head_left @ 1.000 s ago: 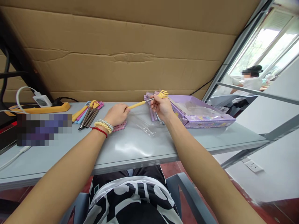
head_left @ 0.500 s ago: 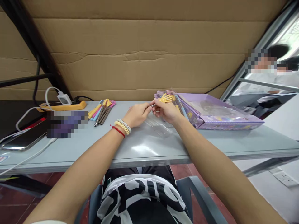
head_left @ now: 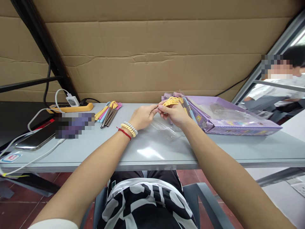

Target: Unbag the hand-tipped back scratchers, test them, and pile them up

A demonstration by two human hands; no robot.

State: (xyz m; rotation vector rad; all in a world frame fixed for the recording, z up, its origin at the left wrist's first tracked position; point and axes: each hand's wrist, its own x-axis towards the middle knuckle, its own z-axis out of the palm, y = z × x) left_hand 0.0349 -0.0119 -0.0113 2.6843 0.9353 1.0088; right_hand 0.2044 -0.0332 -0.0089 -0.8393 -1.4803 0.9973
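Observation:
My right hand [head_left: 175, 113] is closed round a slim stick with a yellow hand-shaped end [head_left: 171, 101], whose fingers point up and right. Its lower part is mostly hidden by my fingers. My left hand [head_left: 144, 117], with two twisted bands and a red string at the wrist, pinches the stick's other end. Both hands meet just above the table. Beneath them lie clear plastic sleeves [head_left: 168, 130]. To the left is a bunch of similar sticks [head_left: 109, 114] with yellow, blue and pink parts and brown shafts.
An open purple box [head_left: 240, 128] with clear plastic inside stands on the right of the grey table [head_left: 95, 152]. More packed sticks [head_left: 189, 108] lean by it. On the left are a yellow power strip [head_left: 87, 107], cables and a phone [head_left: 38, 136]. People sit beyond the frame at right.
The hand-shaped end has turned slightly, and my fingers have closed nearer together over the shaft, hiding more of it. The whole view has shifted a little.

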